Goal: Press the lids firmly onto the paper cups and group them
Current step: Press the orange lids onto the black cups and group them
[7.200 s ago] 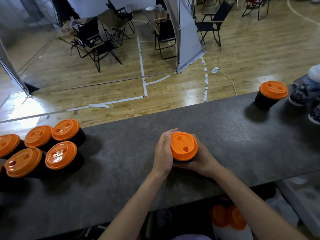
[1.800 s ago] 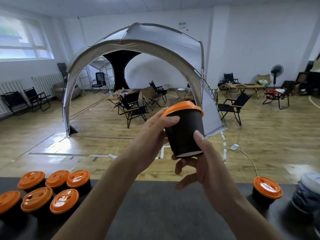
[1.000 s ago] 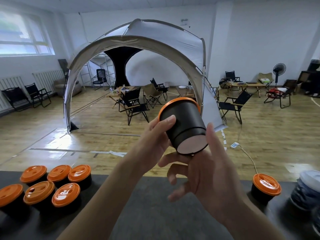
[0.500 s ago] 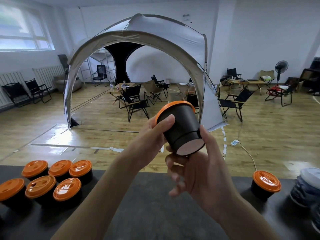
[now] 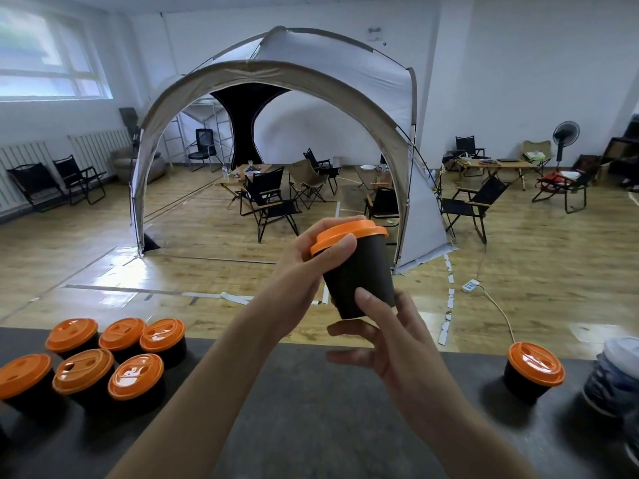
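Observation:
A black paper cup (image 5: 363,276) with an orange lid (image 5: 349,235) is held up in the air above the dark counter (image 5: 311,402), roughly upright and leaning a little. My left hand (image 5: 304,267) grips its top, thumb on the lid's rim and fingers behind it. My right hand (image 5: 387,335) holds the cup's base with the thumb on its wall; the other fingers are spread below. Several lidded black cups (image 5: 100,361) stand grouped at the counter's left. One more lidded cup (image 5: 532,371) stands alone at the right.
A stack of clear plastic containers (image 5: 619,378) sits at the counter's right edge. Beyond the counter lie a wooden floor, a grey dome tent (image 5: 276,84) and folding chairs.
The cup has been tipped back from showing its bottom to nearly upright, and has shifted slightly right. My right hand's fingers have opened out below it. The camera has tilted a little.

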`<state>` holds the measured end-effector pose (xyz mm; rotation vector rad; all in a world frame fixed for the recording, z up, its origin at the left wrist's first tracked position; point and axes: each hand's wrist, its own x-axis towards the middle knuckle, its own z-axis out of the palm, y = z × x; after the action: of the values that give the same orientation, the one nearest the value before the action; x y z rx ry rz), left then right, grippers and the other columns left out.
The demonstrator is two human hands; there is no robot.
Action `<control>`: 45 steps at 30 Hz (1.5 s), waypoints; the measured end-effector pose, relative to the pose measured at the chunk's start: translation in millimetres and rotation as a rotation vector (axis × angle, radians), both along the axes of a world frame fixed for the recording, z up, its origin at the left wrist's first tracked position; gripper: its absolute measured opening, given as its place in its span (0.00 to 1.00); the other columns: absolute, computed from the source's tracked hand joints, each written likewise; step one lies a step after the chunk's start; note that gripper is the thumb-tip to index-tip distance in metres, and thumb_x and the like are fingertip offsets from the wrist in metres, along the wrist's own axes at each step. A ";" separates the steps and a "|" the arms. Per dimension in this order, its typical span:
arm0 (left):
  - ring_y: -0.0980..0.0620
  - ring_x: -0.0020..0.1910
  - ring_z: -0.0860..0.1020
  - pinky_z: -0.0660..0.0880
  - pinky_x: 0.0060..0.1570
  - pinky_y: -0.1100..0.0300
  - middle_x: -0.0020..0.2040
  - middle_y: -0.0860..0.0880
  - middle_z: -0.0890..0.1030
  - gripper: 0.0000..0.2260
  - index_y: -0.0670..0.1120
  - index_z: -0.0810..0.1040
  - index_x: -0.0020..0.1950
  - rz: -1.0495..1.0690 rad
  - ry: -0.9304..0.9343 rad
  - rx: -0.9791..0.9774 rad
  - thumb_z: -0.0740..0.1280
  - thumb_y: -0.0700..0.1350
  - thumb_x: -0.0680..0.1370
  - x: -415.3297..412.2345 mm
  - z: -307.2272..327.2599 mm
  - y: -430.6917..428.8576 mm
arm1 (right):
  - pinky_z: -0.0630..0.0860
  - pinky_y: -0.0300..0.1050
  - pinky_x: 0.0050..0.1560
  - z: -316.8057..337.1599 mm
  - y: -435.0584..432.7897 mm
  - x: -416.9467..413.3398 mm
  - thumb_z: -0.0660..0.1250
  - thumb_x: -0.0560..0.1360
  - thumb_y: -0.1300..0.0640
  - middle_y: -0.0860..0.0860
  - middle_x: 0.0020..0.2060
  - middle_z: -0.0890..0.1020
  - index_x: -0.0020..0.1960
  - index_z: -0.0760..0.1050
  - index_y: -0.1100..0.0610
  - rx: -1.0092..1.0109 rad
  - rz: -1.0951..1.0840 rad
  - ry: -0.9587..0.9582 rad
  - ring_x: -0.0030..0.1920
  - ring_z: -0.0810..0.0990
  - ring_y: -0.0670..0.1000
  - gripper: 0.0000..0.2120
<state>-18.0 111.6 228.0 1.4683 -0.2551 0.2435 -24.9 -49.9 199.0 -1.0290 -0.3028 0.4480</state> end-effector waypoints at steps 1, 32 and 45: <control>0.46 0.64 0.78 0.74 0.65 0.49 0.63 0.48 0.81 0.24 0.53 0.80 0.64 0.057 -0.006 0.032 0.76 0.58 0.70 1.1 -0.5 -1.1 | 0.83 0.54 0.41 -3.5 0.6 0.2 0.78 0.68 0.47 0.57 0.51 0.86 0.67 0.70 0.57 0.025 -0.023 0.002 0.47 0.86 0.59 0.33; 0.42 0.68 0.78 0.77 0.62 0.51 0.68 0.39 0.79 0.40 0.42 0.71 0.75 0.482 0.171 -0.586 0.71 0.68 0.72 -123.1 -132.8 48.1 | 0.77 0.32 0.48 -88.2 91.6 -30.1 0.81 0.60 0.42 0.37 0.52 0.79 0.59 0.66 0.44 -0.450 -0.036 -0.785 0.52 0.83 0.42 0.34; 0.60 0.70 0.73 0.74 0.67 0.59 0.68 0.62 0.73 0.45 0.58 0.64 0.75 1.261 0.385 0.061 0.84 0.47 0.64 -262.3 -241.0 167.2 | 0.77 0.36 0.57 -204.6 262.9 -127.8 0.79 0.66 0.57 0.40 0.56 0.79 0.59 0.73 0.42 -0.628 0.476 -0.715 0.57 0.78 0.36 0.26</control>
<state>-280.3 278.7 -13.0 1.5269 1.0244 0.9420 -152.7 213.0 -5.6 -1.7310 -1.1112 0.6087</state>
